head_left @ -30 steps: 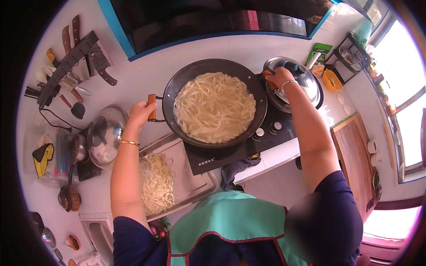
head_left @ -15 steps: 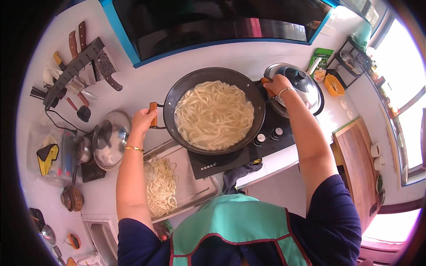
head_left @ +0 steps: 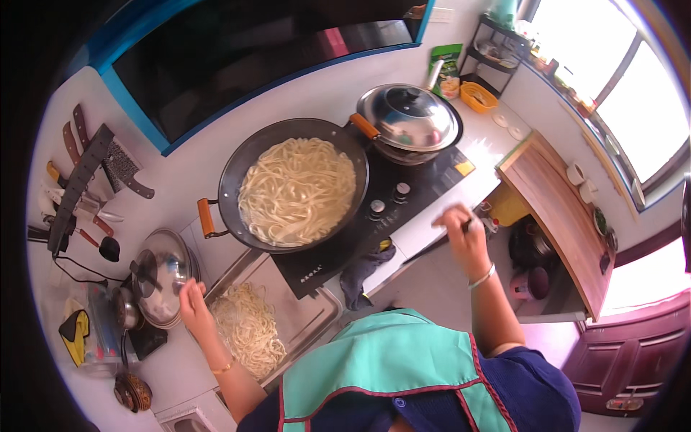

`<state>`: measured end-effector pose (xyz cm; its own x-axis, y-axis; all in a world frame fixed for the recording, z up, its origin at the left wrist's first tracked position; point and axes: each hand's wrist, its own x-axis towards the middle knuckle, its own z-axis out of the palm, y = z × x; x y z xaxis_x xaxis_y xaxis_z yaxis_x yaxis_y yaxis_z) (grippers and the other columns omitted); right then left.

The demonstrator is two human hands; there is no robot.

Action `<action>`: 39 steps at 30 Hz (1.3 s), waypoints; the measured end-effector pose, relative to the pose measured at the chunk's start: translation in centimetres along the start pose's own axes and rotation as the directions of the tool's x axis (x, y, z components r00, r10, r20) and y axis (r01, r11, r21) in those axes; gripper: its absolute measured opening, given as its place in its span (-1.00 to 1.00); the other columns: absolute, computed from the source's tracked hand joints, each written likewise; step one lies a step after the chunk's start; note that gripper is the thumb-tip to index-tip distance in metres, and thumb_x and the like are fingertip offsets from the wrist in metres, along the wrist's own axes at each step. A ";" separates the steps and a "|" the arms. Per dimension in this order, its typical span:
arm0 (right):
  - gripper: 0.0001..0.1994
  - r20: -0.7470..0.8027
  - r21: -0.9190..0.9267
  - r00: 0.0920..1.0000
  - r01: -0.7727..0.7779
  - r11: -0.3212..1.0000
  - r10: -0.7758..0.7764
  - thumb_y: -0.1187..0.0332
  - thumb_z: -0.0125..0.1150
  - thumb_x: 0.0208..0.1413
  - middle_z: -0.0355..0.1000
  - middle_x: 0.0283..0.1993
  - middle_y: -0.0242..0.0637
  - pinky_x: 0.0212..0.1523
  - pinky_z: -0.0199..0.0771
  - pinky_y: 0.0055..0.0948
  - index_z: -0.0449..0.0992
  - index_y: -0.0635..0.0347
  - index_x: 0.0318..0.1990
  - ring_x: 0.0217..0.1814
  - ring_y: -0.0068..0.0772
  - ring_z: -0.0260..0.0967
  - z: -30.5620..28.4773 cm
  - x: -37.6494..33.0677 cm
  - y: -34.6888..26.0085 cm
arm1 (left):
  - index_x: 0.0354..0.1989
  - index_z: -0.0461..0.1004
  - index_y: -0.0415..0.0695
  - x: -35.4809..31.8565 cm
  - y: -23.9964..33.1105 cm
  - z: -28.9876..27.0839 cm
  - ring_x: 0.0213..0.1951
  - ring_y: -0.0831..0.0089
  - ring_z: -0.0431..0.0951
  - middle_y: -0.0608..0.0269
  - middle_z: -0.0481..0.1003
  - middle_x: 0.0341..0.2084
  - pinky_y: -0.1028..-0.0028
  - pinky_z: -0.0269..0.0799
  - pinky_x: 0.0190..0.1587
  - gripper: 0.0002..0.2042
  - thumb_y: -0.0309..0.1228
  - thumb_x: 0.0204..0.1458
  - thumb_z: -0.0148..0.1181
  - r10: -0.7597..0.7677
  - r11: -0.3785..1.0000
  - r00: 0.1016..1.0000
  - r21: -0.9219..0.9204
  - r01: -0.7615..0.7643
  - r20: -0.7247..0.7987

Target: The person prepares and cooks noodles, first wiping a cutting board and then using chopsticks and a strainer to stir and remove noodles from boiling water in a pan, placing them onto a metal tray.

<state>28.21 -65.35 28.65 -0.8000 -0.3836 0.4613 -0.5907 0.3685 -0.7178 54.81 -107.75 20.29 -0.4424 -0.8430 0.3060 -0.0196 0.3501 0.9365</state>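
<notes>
A large black wok full of wide pale noodles in cloudy liquid sits on the black cooktop. Its left orange-brown handle is free of any hand. My left hand hovers off the wok, fingers stretched out and holding nothing, between a round metal lid and a metal tray with more noodles. Over the gap in front of the counter is my right hand, slightly blurred, its fingers loosely bent and apart. Nothing shows in it.
Right of the wok stands a lidded pot. A dark cloth hangs at the counter's front edge. Several knives hang on a wall rack at left. A yellow basket and a wooden worktop are at right.
Both hands have let go of the wok's handles and drawn back toward my body. The view has swung to the right, and the wok stays on the cooktop.
</notes>
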 end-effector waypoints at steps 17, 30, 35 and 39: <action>-0.75 0.355 0.741 0.857 -0.502 0.446 0.375 0.29 -0.02 0.22 0.43 -0.21 -0.22 -0.22 0.51 -0.45 0.44 0.33 -0.15 -0.29 -0.39 0.44 -9.3 -16.3 3.1 | -0.22 0.44 -0.27 -25.7 15.3 13.8 -0.32 0.52 0.48 0.21 0.53 -0.42 0.55 0.37 -0.20 -0.84 -0.45 0.14 0.00 0.144 0.990 0.947 -0.041 -0.138 0.288; -0.75 0.562 0.632 0.786 -0.609 0.479 0.257 0.30 -0.06 0.24 0.43 -0.21 -0.24 -0.18 0.51 -0.36 0.44 0.33 -0.17 -0.20 -0.40 0.43 -7.5 -18.9 1.2 | -0.24 0.46 -0.25 -30.4 16.5 8.4 -0.36 0.47 0.53 0.17 0.55 -0.43 0.52 0.40 -0.24 -0.85 -0.44 0.12 0.04 0.044 0.993 0.967 0.099 -0.071 0.250; -0.74 0.587 0.604 0.790 -0.574 0.553 0.178 0.29 -0.06 0.24 0.45 -0.31 -0.20 -0.23 0.50 -0.42 0.44 0.35 -0.19 -0.30 -0.36 0.48 -4.8 -19.3 -1.3 | -0.23 0.46 -0.27 -28.5 16.3 6.3 -0.35 0.47 0.54 0.16 0.55 -0.42 0.52 0.41 -0.23 -0.84 -0.44 0.12 0.03 0.098 0.990 0.954 0.070 -0.123 0.284; -0.74 0.529 0.652 0.831 -0.528 0.545 0.173 0.31 -0.06 0.24 0.44 -0.30 -0.21 -0.24 0.51 -0.41 0.45 0.36 -0.21 -0.30 -0.36 0.46 -2.1 -19.1 -3.1 | -0.23 0.46 -0.27 -28.0 15.0 3.0 -0.35 0.47 0.53 0.15 0.55 -0.42 0.51 0.40 -0.24 -0.84 -0.45 0.11 0.03 0.019 0.995 0.956 0.093 -0.048 0.293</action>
<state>45.08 -57.38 23.21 -0.7111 -0.7029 -0.0161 0.1690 -0.1486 -0.9743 64.21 -77.70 25.29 -0.6861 -0.6796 0.2596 -0.0815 0.4264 0.9009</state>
